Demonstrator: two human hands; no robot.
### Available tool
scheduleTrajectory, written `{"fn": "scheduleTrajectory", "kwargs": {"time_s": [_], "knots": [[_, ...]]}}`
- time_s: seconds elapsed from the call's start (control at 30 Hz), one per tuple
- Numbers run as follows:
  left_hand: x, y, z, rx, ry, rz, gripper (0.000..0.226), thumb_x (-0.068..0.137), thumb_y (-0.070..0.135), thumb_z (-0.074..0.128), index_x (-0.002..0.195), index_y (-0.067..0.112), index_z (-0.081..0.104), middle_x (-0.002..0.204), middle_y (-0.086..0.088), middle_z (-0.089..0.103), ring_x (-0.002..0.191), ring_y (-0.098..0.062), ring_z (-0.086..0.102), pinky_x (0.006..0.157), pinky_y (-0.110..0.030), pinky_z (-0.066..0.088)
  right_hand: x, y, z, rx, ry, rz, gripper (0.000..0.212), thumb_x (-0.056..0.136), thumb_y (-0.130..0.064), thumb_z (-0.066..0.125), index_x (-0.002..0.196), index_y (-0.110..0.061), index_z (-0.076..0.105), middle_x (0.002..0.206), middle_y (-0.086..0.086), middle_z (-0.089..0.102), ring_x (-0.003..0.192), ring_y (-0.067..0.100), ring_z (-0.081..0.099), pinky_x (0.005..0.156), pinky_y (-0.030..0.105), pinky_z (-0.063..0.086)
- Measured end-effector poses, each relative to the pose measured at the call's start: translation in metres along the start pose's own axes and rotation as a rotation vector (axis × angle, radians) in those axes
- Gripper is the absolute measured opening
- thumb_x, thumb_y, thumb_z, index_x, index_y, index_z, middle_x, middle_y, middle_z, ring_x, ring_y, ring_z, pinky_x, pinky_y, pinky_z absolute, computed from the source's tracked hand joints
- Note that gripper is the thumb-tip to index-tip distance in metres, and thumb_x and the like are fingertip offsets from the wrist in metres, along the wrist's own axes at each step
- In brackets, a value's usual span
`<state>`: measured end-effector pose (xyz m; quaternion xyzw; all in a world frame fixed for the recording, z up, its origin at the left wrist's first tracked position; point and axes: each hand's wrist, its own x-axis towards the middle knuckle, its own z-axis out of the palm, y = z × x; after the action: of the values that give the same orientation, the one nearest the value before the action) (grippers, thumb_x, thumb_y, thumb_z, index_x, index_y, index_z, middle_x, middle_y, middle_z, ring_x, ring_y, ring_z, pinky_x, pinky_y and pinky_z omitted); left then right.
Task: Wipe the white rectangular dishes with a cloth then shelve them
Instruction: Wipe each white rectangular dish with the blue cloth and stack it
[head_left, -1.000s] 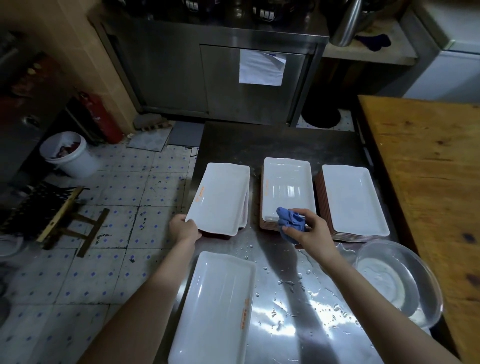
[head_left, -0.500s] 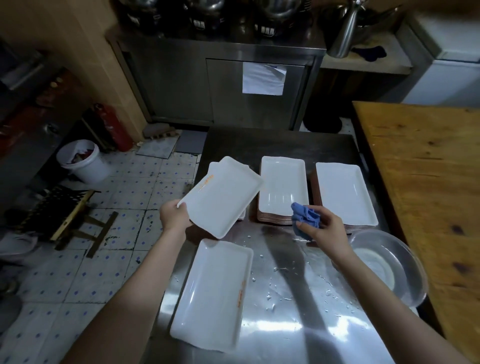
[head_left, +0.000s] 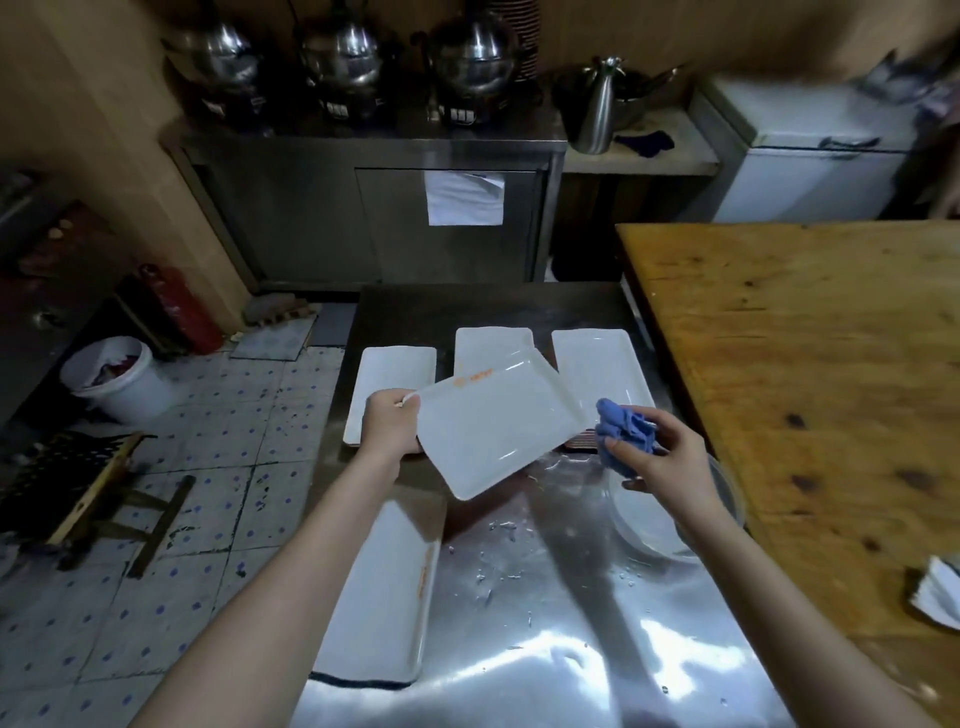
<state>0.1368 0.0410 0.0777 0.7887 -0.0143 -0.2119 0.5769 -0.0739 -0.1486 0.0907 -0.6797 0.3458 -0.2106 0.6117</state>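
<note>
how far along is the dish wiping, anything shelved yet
Nothing looks shelved. The left pile, middle pile and right pile sit at the back of the steel table, a single dish near the front. In hand: the left hand holds a lifted dish tilted, the right hand grips the blue cloth beside it. Left: wiping it, likely the piles, then shelving.

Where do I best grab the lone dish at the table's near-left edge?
Take the lone dish by its left long rim, coming from the table's open left side: it lies flat along that edge, so fingers can probably hook under.
</note>
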Motion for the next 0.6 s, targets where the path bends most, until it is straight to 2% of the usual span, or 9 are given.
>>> {"fn": "scheduleTrajectory", "kwargs": {"time_s": [0.1, 0.23, 0.3, 0.37, 0.5, 0.6], "knots": [[-0.007, 0.008, 0.014, 0.056, -0.06, 0.015, 0.021, 0.09, 0.012, 0.045, 0.077, 0.009, 0.061, 0.077, -0.013, 0.058, 0.072, -0.028, 0.056, 0.065, -0.038, 0.046, -0.003, 0.001, -0.012, 0.012, 0.028, 0.011, 0.035, 0.078, -0.006, 0.073, 0.108, -0.018, 0.06, 0.096, -0.005, 0.063, 0.086, 0.023, 0.063, 0.062, 0.04, 0.054], [-0.021, 0.024, 0.031, 0.123, -0.085, 0.071, 0.023, 0.095, 0.012, 0.046, 0.092, 0.009, 0.068, 0.091, -0.012, 0.068, 0.084, -0.029, 0.064, 0.072, -0.04, 0.055, -0.004, 0.002, -0.019, 0.018, 0.041, 0.016, 0.033, 0.079, -0.006, 0.072, 0.107, -0.019, 0.06, 0.096, -0.005, 0.062, 0.087, 0.023, 0.063, 0.064, 0.041, 0.055], [-0.026, 0.029, 0.037, 0.152, -0.098, 0.11, 0.022, 0.096, 0.013, 0.047, 0.096, 0.009, 0.068, 0.092, -0.01, 0.067, 0.082, -0.026, 0.062, 0.061, -0.031, 0.051, -0.004, 0.002, -0.018, 0.005, 0.038, 0.015, 0.034, 0.079, -0.006, 0.072, 0.109, -0.017, 0.059, 0.096, -0.006, 0.061, 0.087, 0.021, 0.063, 0.064, 0.04, 0.055], [-0.031, 0.032, 0.039, 0.17, -0.119, 0.145, 0.022, 0.096, 0.013, 0.048, 0.095, 0.009, 0.069, 0.091, -0.008, 0.067, 0.079, -0.023, 0.061, 0.056, -0.024, 0.044, -0.003, 0.002, -0.014, -0.013, 0.025, 0.005, 0.035, 0.078, -0.006, 0.072, 0.109, -0.016, 0.059, 0.095, -0.006, 0.061, 0.085, 0.019, 0.063, 0.062, 0.036, 0.056], [-0.039, 0.038, 0.039, 0.177, -0.148, 0.23, 0.021, 0.097, 0.015, 0.049, 0.098, 0.011, 0.07, 0.095, -0.005, 0.069, 0.078, -0.021, 0.062, 0.055, -0.023, 0.041, -0.001, 0.001, -0.001, -0.002, -0.01, -0.022, 0.031, 0.078, -0.003, 0.072, 0.104, -0.014, 0.06, 0.091, -0.002, 0.062, 0.074, 0.011, 0.063, 0.051, 0.02, 0.052], [-0.042, 0.041, 0.037, 0.154, -0.145, 0.287, 0.02, 0.096, 0.015, 0.053, 0.102, 0.011, 0.071, 0.096, -0.004, 0.07, 0.08, -0.017, 0.061, 0.055, -0.023, 0.04, 0.001, 0.001, 0.007, 0.009, 0.002, -0.065, 0.029, 0.077, 0.004, 0.07, 0.1, -0.01, 0.06, 0.084, 0.0, 0.062, 0.063, 0.002, 0.062, 0.05, 0.012, 0.047]]}}
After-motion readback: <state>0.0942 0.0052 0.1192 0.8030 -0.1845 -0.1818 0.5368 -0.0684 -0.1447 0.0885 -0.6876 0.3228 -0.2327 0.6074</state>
